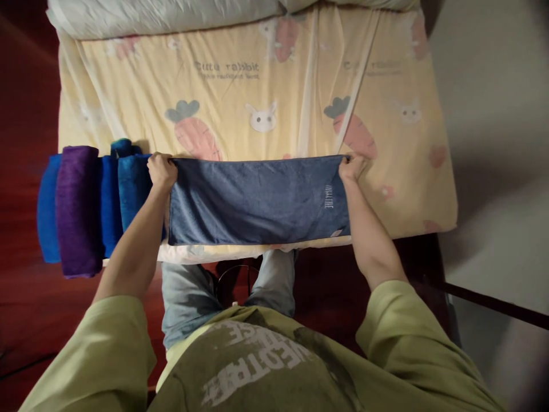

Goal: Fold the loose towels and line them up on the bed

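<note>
A long blue-grey towel (257,200) with white lettering near its right end lies spread along the front edge of the bed. My left hand (162,170) is closed on the towel's far left corner. At the far right corner, my right hand (352,167) grips the same towel, fingers curled over the hem. Just left of my left hand sit rolled or folded towels: a teal one (132,183), a blue one (110,206), a purple one (79,212) and another blue one (48,209). My left forearm hides part of them.
The bed (266,74) has a yellow sheet printed with carrots and rabbits. A pale rolled quilt (171,17) lies along its far side. My legs (274,283) are at the bed's front edge, above a dark red floor (26,309). A pale wall or floor area (493,114) is at right.
</note>
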`<action>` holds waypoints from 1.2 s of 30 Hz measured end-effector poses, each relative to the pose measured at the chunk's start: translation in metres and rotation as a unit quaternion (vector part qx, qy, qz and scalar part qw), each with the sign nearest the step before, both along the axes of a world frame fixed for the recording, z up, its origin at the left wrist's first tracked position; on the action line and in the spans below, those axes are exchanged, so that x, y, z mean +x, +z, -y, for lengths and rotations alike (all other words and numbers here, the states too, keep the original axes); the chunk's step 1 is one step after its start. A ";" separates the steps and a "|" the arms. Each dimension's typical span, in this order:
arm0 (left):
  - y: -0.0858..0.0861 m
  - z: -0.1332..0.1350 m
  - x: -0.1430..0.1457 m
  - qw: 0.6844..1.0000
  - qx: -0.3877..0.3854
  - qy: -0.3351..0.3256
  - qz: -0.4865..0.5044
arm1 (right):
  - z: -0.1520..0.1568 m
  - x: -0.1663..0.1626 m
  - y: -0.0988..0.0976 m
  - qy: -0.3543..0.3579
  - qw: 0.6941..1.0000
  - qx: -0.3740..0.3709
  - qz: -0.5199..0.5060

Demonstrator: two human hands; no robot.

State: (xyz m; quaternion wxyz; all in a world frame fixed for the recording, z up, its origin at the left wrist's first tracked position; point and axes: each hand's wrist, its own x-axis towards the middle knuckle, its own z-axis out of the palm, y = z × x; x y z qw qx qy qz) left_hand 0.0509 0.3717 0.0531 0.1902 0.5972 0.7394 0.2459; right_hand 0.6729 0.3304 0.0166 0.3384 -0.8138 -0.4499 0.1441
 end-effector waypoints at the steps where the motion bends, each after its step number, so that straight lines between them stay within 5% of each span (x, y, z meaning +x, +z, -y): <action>1: 0.002 0.011 0.012 1.000 0.018 0.005 -0.001 | 0.007 -0.016 0.002 -0.006 1.000 0.003 0.028; 5: -0.002 0.058 0.065 0.992 0.042 -0.119 -0.019 | 0.043 -0.103 0.009 0.145 0.985 0.006 0.088; 9: -0.018 0.085 0.086 0.990 0.004 -0.135 -0.050 | 0.069 -0.158 0.004 0.290 0.951 -0.062 0.090; 17: -0.031 0.072 0.074 0.992 0.022 -0.098 -0.073 | 0.051 -0.096 -0.013 0.188 0.965 -0.115 0.142; 24: -0.027 0.071 0.078 0.989 0.008 -0.108 -0.096 | 0.041 -0.091 -0.005 0.214 0.938 -0.170 0.212; 29: -0.012 0.114 0.064 0.988 0.001 -0.131 -0.078 | 0.090 -0.091 0.021 0.224 0.942 -0.155 0.195; 36: -0.017 0.179 0.034 0.992 -0.006 -0.088 -0.090 | 0.173 -0.068 0.006 0.219 0.934 -0.184 0.216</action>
